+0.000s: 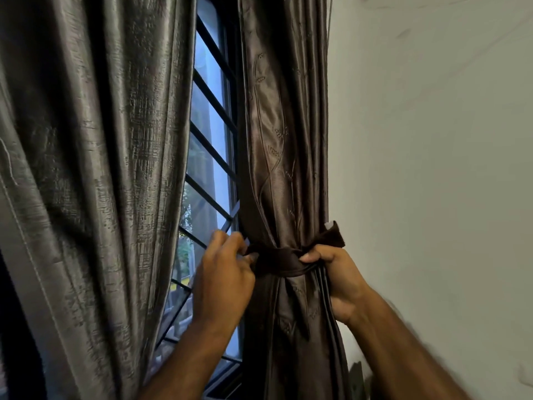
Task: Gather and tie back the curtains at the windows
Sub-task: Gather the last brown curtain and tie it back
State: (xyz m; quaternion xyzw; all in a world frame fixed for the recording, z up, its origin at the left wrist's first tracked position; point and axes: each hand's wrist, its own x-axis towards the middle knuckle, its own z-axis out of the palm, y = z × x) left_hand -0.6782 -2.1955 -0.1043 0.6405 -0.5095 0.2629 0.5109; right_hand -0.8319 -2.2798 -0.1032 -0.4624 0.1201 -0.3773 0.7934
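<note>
Barred window, two curtains, left hand, right hand grip one tieback

Curtains: 2 — grey curtain hanging loose; brown curtain gathered. Tie-back band: 1, round brown curtain. Hands: 2 — left hand, right hand. Barred window: 1. Wall: 1.

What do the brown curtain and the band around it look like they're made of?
The brown curtain looks like a satiny woven fabric: glossy, with a woven leaf pattern. The tie-back band seems a darker, matte cloth, possibly fuzzy at its end.
</note>
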